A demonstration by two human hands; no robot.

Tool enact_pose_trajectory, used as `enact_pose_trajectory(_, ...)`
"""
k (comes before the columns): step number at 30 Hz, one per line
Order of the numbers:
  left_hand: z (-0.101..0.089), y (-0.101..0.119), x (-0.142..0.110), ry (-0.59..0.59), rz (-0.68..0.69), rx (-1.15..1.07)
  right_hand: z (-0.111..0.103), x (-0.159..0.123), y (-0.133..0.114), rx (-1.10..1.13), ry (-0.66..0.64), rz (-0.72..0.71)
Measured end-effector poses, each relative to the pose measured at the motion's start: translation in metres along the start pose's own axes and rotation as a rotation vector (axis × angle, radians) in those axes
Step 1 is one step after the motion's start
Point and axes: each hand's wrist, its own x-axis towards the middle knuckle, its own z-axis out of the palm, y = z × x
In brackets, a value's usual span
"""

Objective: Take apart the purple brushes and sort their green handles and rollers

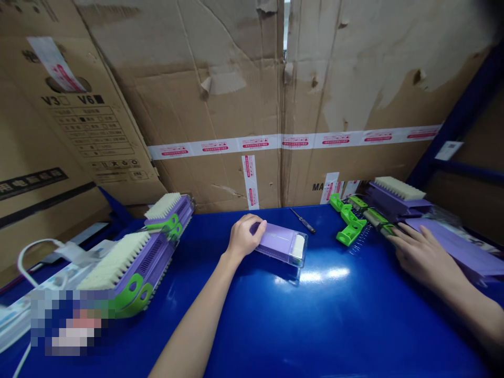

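My left hand point(246, 234) is closed around one end of a purple plastic housing point(275, 239), which lies low over the blue table. A clear cover and a cream-white piece point(299, 247) show at its far end. To the right, my right hand point(423, 257) reaches out with extended fingers. Its fingertips touch the near end of a row of small green-and-dark parts point(376, 218); I see no firm grip. Beside that row lie bright green plastic clips point(350, 226) and several thin metal springs point(360, 239).
A screwdriver point(303, 220) lies near the back of the blue table point(252, 331). Purple brush units with cream bristles point(118, 262) stand at left, near a power strip with white cables point(35, 283). More purple housings point(401, 205) are at right. Cardboard point(216, 105) walls the back.
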Motion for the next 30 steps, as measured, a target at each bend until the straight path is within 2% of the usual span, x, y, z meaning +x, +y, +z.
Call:
enact_pose_trajectory(6, 0.0, 0.001, 0.0, -0.002, -0.003, -0.008, -0.017, 0.008, -0.02, 0.025, 0.125, 0.051)
enact_pose_trajectory(11, 0.0, 0.001, 0.0, 0.0, 0.003, -0.003, -0.027, 0.012, -0.048, 0.114, 0.101, -0.011)
enact_pose_trajectory(14, -0.001, 0.001, 0.0, -0.001, 0.002, -0.001, -0.027, 0.011, -0.056, 0.127, 0.077, -0.015)
enact_pose_trajectory(22, -0.001, 0.001, 0.0, -0.004, 0.0, 0.004, -0.029, 0.004, -0.046, 0.137, 0.074, 0.057)
enact_pose_trajectory(30, -0.001, 0.001, 0.0, -0.005, 0.0, 0.013, -0.035, 0.0, -0.038, -0.099, 0.099, 0.089)
